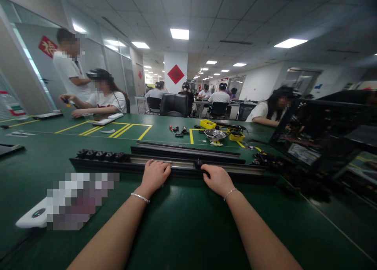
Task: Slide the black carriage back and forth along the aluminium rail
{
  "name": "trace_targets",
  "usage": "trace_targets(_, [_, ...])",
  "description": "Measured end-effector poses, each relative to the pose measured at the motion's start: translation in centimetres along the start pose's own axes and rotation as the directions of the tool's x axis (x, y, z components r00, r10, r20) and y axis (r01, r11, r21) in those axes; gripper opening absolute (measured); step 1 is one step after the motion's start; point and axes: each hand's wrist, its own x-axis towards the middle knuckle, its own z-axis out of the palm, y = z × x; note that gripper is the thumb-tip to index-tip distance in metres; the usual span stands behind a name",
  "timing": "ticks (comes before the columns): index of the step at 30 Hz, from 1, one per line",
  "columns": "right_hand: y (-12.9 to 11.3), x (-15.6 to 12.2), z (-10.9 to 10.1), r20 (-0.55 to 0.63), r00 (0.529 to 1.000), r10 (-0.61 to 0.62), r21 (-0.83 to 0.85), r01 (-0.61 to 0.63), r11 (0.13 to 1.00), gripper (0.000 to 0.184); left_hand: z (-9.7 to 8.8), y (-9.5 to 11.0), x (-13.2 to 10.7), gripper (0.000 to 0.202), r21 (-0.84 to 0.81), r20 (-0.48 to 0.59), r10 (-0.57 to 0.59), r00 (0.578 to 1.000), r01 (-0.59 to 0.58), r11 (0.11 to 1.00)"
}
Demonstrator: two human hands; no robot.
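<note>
Across the table in front of me lies a long black track rail (179, 170) with a pale channel down its middle. My left hand (155, 176) is closed over its near edge, fingers lying into the channel. A small black block (198, 164) sits in the channel right of centre. My right hand (218, 179) has its fingers curled and a fingertip against that block; the exact grip is partly hidden. Several similar black blocks (100, 155) stand in a row at the rail's left end. Just behind lies a second long rail (188, 149).
A white device with a blurred screen (35, 215) lies at the left. Beyond the rails are a metal bowl (215, 134), a yellow bin (207, 124) and small black parts (179, 131). Dark parts (303, 179) and a large dark frame stand right. Several people sit around.
</note>
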Motion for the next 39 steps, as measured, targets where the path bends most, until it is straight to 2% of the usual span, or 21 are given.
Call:
trace_targets(14, [0.2,-0.1,0.0,-0.014,1.000,0.023,-0.048,-0.024,0.999,0.023,0.0,0.0,0.0,0.035,0.006,0.011,-0.002,1.000,0.002,1.000])
trace_targets(31, [0.5,-0.2,-0.2,-0.011,0.998,0.059,-0.001,-0.059,0.998,0.022,0.0,-0.1,0.1,0.037,0.002,0.018,-0.007,1.000,0.006,1.000])
trace_targets(39, [1.2,-0.8,1.2,-0.101,0.995,0.009,0.089,0.000,0.996,0.028,-0.1,-0.1,0.0,0.037,0.000,0.022,0.001,1.000,-0.001,1.000])
